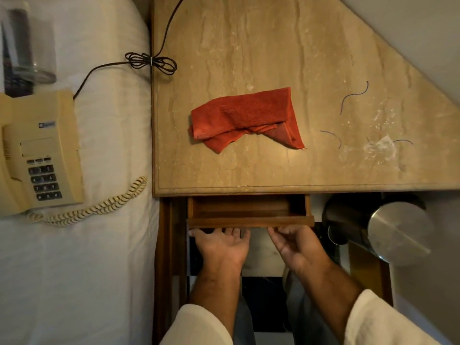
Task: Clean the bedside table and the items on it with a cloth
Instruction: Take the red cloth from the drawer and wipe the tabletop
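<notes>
Reaching palm-up beneath the small dark wooden drawer (249, 221), the left hand (221, 245) is showing fairly straight fingers, while the right hand (293, 245) is curling under the lip, its grip unclear. The crumpled red cloth (246, 118) is lying untouched mid-way on the beige marble bedside table top (273, 46), straight beyond the front edge, long axis running left-right, seemingly slightly nearer the left hand.

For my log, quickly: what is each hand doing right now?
Left hand: open, straight fingers touching under the drawer front.
Right hand: curled fingers grip the drawer front.
</notes>
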The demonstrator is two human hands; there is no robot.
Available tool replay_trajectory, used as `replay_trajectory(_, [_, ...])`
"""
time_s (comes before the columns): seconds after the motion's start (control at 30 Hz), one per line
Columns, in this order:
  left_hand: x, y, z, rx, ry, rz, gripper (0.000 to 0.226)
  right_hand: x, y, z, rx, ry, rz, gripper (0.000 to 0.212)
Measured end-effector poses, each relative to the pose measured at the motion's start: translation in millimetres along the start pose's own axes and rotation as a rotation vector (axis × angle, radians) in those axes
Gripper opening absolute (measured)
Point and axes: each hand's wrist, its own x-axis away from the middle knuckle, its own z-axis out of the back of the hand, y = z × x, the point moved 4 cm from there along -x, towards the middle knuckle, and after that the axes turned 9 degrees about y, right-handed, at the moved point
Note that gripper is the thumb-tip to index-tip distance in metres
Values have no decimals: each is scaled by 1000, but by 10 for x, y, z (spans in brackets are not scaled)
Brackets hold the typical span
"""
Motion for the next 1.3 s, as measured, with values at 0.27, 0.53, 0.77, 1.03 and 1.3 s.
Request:
replay_trajectory(0.27, [21, 196, -528, -178, -235, -84, 103, 112, -343, -612, -20, -172, 112, 39])
replay_trajectory(0.53, [707, 960, -628, -1048, -31, -1300, 66, 1325, -586, -1190, 1002, -69, 1249, 31])
replay_trajectory(0.77, [418, 1478, -1729, -1430, -25, -1998, 56, 1082, -471, -2735, 1178, 300, 1277, 93])
replay_trajectory(1.03, [179, 1483, -1754, -1482, 12, -2132, 64, 642, -606, -2272, 1642, -13, 2176, 78])
replay_trajectory(1.3, [163, 1465, -1751, -1528, 43, -2138, 63, 617, -828, -1659, 1842, -335, 2178, 81])
